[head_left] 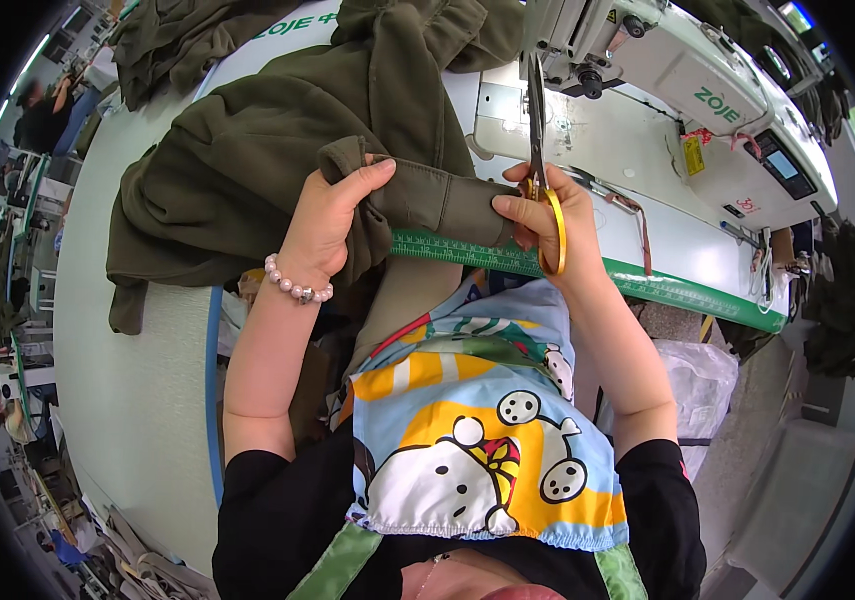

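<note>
A dark olive knit garment lies bunched over the table edge. Its narrow folded band is stretched between my two hands. My left hand is closed on the garment, thumb on top, at the left end of the band. With thumb and fingers, my right hand pinches the band's right end. That same hand also keeps hold of a pair of scissors with yellow handles, its blades pointing away from me, up beside the sewing machine's needle area. Whether the blades are fully closed is hard to tell.
A white sewing machine with a small display stands at the far right. A green measuring tape strip runs along the table's front edge. More olive garments lie far left, beside a pale side table. Tweezers-like tools rest near the machine.
</note>
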Demonstrator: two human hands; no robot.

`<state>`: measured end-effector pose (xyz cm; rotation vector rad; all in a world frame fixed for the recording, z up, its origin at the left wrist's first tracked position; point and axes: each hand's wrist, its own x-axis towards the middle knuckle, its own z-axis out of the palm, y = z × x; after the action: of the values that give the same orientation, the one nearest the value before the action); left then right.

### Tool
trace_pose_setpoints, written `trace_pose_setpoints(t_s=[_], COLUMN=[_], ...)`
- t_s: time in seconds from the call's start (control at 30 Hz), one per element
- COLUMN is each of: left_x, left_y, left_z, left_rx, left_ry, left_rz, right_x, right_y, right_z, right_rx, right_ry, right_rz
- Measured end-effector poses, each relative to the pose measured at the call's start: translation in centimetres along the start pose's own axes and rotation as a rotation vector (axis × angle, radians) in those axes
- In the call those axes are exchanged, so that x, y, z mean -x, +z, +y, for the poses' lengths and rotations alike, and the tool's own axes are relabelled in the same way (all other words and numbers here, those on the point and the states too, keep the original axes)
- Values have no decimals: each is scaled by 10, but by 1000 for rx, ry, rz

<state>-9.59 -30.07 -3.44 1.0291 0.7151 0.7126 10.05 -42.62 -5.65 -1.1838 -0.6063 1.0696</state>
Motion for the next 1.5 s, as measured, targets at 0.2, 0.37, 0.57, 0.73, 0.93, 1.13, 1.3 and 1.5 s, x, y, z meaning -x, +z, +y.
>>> trace_pose_setpoints(t_s=[0.2,0.37,0.57,0.73,0.93,1.13,1.3,1.5], left_x=[-2,-1,-1,4,8,12,23,73], left_y=[-4,-4,-6,-5,-6,-7,-8,-17], left_z=[-4,-4,-5,0,-1,-2,0,-17], left_rx=[38,66,82,62,78,85,90,-337], left_ry=[-7,-11,-5,12,7,34,114,636], left_rz=[33,21,21,47,69,64,70,-63], right_x=[1,2,2,1,0,3,7,37], right_y=[2,1,2,1,-1,-2,-4,-19], right_z=[0,2,3,2,5,6,8,-5], right_rx=[-62,-66,-66,-70,-62,-55,-93,-84], right_ry=[6,28,55,48,25,13,16,-116], right_rz=[-9,-16,-13,6,33,48,71,88])
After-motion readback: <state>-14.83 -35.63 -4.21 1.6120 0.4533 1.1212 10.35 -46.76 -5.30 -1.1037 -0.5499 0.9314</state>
